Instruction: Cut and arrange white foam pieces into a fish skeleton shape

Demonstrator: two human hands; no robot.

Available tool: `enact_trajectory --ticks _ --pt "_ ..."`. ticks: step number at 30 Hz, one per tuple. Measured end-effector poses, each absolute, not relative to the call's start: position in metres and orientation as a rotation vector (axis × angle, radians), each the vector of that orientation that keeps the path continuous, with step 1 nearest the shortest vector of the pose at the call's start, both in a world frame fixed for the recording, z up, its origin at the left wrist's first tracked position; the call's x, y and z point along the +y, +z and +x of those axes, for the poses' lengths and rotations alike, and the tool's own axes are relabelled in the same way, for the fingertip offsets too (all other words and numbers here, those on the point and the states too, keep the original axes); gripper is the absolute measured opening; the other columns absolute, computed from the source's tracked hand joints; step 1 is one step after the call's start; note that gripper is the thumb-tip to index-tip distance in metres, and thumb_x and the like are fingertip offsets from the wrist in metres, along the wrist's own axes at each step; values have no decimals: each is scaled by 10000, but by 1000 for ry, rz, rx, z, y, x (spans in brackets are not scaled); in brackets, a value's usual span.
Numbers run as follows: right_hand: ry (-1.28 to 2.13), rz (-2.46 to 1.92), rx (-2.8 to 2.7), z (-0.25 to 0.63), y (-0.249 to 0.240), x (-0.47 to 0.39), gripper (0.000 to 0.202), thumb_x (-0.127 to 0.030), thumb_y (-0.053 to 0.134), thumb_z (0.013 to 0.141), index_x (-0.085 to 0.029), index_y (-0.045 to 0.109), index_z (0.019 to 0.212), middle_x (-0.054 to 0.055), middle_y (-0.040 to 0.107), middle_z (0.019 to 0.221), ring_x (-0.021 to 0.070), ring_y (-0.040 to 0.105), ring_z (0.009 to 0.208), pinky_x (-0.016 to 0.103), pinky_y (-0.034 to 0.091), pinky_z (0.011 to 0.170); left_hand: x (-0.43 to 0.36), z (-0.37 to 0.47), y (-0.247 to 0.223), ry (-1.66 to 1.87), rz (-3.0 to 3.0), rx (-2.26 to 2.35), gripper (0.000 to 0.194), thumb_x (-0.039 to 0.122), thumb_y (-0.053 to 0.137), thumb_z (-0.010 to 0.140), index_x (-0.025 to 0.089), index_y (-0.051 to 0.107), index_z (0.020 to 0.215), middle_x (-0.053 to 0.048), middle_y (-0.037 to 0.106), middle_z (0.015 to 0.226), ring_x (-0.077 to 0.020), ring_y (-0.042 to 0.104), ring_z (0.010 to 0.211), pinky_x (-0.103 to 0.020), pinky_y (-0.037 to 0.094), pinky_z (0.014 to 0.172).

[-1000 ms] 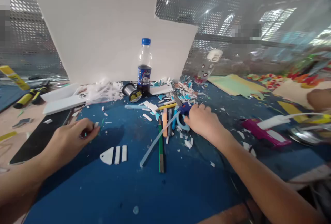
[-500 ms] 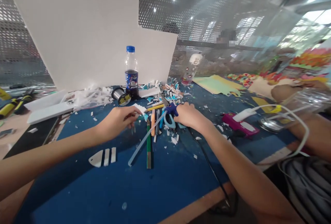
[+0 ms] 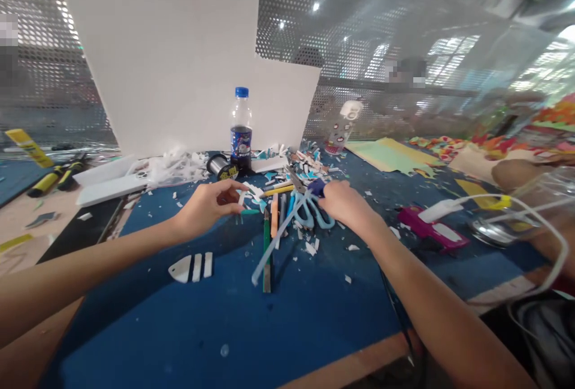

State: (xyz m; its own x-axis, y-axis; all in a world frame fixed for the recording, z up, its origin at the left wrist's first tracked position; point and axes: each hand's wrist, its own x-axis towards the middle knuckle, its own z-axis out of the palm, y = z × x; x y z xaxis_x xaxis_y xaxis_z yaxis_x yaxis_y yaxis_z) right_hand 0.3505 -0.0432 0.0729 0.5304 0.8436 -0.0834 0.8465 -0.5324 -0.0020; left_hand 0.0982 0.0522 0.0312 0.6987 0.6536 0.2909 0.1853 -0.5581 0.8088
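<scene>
My right hand [image 3: 339,200] is wrapped around a dark blue hot glue gun [image 3: 316,188], mostly hidden by my fingers. A long translucent glue stick [image 3: 278,236] juts from it toward me. Under it lie scissors [image 3: 305,212] with light blue handles, blades pointing away. My left hand [image 3: 215,206] pinches a small white foam piece [image 3: 242,198] between thumb and fingers, left of the glue gun. Between my hands rest a green utensil [image 3: 266,251], an orange stick [image 3: 274,215] and a yellow pencil [image 3: 282,190]. White cut foam pieces [image 3: 191,267] lie nearer me on the left.
Behind stand a cola bottle [image 3: 241,137], a wire spool [image 3: 221,167] and a clear tumbler [image 3: 340,131]. Foam scraps [image 3: 309,161] are heaped there. On the right are a magenta power strip [image 3: 431,227] with a white cable and another person's arm [image 3: 550,224]. A black cord [image 3: 398,311] crosses the front edge.
My view has turned slightly left. The glue gun and its stick have moved right relative to the scissors, whose handles show more. My left hand stays close by with the foam piece.
</scene>
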Motion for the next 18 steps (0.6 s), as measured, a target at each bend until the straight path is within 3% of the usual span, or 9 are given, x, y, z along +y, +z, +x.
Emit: enact_trajectory --ticks 3,5,7,9,13,15,18 --pt "-43 2862 1574 354 88 -48 285 -315 513 929 -66 650 945 162 666 961 247 638 946 422 489 838 53 79 24 806 1975 672 320 290 658 744 133 606 1017 -22 626 733 -134 625 654 -304 568 671" --pt "-16 2991 1646 355 99 -54 370 -313 446 928 -74 647 729 215 655 763 320 654 877 419 466 774 53 66 18 831 1929 701 339 297 672 731 127 604 1017 -23 625 731 -138 625 664 -311 564 676" --pt "-94 3124 1765 354 105 -59 426 -406 393 923 -145 608 664 166 621 607 270 662 701 374 458 671 51 54 13 842 1901 739 353 304 675 731 126 604 1028 -26 632 736 -140 629 669 -313 562 676" --pt "-304 3212 1921 345 105 -62 447 -472 351 894 -166 565 648 107 584 534 185 592 476 327 455 529 47 44 8 849 1855 777 364 304 687 724 129 605 1032 -28 644 746 -141 636 681 -306 561 681" --pt "-890 3101 2286 308 90 -68 431 -601 413 786 -219 534 630 -15 472 429 125 441 296 260 337 299 37 32 4 835 1743 795 395 296 721 698 128 616 1040 -24 650 774 -125 630 689 -262 546 670" --pt "-1558 2904 2356 288 77 -72 485 -579 555 769 -219 469 456 -18 442 362 94 391 246 239 310 271 35 30 2 831 1720 786 407 302 729 690 126 622 1041 -19 646 773 -115 619 675 -250 533 661" --pt "-1713 2804 2271 271 55 -78 481 -489 676 719 -224 463 380 -20 442 314 98 420 253 227 373 301 37 28 -2 825 1693 780 405 296 735 686 125 619 1034 -5 637 739 -109 611 655 -246 525 653"
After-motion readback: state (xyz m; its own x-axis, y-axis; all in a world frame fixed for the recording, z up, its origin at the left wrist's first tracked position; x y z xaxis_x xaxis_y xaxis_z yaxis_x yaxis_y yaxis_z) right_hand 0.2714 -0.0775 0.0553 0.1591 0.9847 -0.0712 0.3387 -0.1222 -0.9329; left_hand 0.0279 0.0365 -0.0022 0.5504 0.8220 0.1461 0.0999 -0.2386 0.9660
